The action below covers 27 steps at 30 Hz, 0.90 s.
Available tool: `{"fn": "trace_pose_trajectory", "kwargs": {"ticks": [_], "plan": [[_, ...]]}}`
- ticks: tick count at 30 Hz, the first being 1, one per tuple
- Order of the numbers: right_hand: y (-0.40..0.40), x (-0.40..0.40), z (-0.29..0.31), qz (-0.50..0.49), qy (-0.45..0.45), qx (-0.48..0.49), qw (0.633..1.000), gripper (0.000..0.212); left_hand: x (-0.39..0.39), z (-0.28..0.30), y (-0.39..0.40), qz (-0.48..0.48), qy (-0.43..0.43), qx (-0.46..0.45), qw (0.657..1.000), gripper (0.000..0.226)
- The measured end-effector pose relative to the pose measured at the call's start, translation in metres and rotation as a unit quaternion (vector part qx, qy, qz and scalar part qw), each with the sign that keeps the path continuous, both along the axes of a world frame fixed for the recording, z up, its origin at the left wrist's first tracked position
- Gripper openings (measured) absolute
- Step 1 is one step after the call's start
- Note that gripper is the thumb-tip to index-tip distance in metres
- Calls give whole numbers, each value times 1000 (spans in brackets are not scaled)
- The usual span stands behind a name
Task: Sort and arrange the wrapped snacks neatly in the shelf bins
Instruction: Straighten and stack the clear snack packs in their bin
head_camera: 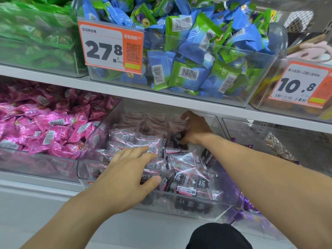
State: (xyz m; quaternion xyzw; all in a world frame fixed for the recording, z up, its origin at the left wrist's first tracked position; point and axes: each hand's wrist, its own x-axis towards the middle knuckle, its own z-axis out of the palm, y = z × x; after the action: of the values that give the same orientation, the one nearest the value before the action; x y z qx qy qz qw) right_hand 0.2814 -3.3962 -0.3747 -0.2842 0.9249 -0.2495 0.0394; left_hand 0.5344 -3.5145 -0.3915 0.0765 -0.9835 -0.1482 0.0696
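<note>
Left hand (125,169) flat on dark packets (186,175); right hand (195,131) grasping one.

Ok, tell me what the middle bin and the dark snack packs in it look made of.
Middle bin: looks like clear, glossy rigid plastic; the packs and shelf show through its walls, and the rounded rim catches highlights.
Dark snack packs: apparently thin, shiny transparent film with printing; it crinkles, glints, and shows dark contents inside.

White shelves (125,90), pale floor (36,212)
</note>
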Motion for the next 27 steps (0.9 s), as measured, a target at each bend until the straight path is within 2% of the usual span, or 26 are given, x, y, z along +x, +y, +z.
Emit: {"fn": "trace_pose_trajectory", "kwargs": {"ticks": [3, 7, 10, 12, 18, 21, 25, 27], "plan": [[-2, 0, -2, 10, 9, 35, 999, 82, -1, 0, 0, -4, 0, 8, 1000, 68], [-8, 2, -3, 6, 7, 93, 996, 94, -1, 0, -1, -3, 0, 3, 1000, 91], [-8, 2, 0, 1, -10, 130, 991, 107, -1, -1, 0, -1, 5, 0, 1000, 91], [-8, 2, 4, 20, -7, 149, 989, 107, -2, -2, 0, -2, 7, 2, 1000, 89], [-2, -7, 15, 81, 38, 105, 991, 93, -4, -4, -1, 0, 8, 0, 1000, 84], [4, -10, 12, 119, 12, 104, 987, 93, -5, -3, -1, 0, 8, -2, 1000, 87], [7, -12, 9, 115, -10, 112, 987, 103, -4, -2, 0, 0, 10, -3, 1000, 88], [6, -12, 8, 116, 1, 98, 988, 99, -3, -2, 0, 3, 8, -4, 1000, 87]]}}
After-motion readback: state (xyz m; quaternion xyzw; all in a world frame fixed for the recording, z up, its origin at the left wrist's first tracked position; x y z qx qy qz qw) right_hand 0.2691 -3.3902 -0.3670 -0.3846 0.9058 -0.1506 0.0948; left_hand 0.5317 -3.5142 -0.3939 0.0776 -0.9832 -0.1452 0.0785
